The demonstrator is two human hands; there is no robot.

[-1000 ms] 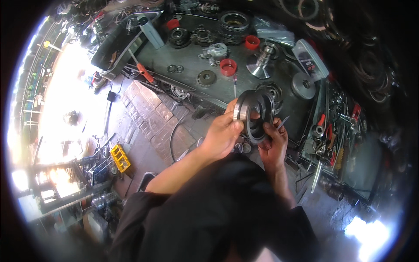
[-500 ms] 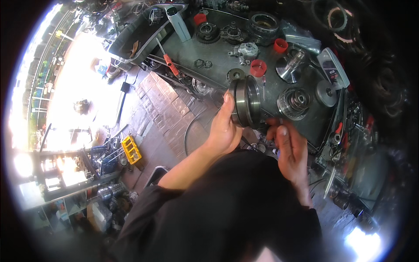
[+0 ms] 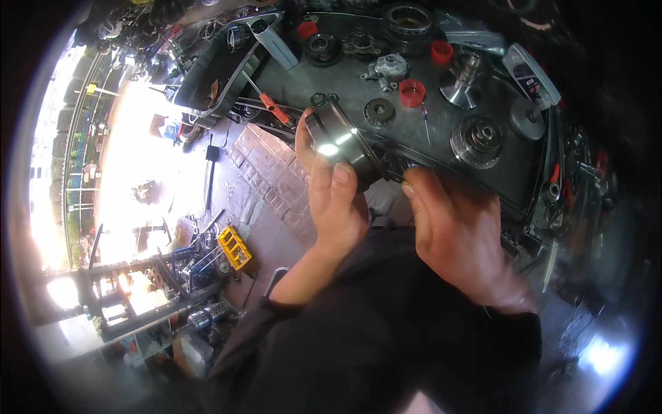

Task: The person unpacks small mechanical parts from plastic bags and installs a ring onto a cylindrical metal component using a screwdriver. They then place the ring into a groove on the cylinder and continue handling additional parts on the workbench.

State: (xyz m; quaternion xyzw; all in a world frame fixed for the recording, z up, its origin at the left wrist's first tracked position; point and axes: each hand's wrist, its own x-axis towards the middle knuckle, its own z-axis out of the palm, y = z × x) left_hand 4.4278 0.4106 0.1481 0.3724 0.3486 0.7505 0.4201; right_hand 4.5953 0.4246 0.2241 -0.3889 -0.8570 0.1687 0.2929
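Note:
A shiny metal drum [image 3: 338, 141] with a ribbed rim is tilted in my left hand [image 3: 336, 200], its fingers and thumb wrapped round the smooth wall. The drum's open side faces right and away from view, so its inside is hidden. Close to that rim, my right hand [image 3: 455, 231] is closed in a pinch. Something thin and dark shows at its fingertips, too little of it to name. Beyond the drum, a toothed gear [image 3: 378, 112] and a red plastic ring [image 3: 412, 92] lie on the metal bench [image 3: 331, 77].
A stacked gear assembly [image 3: 476, 141], a shafted metal disc [image 3: 462, 90] and a cast housing [image 3: 387, 70] stand on the bench. An orange-handled screwdriver [image 3: 274, 109] lies at its left edge, near a grey tray [image 3: 196, 96]. A yellow organizer [image 3: 234, 248] sits lower left.
My left hand has moved left and turned the drum, so its outer wall now shows. My right hand has come up to the rim and pinched. The whole view has shifted slightly.

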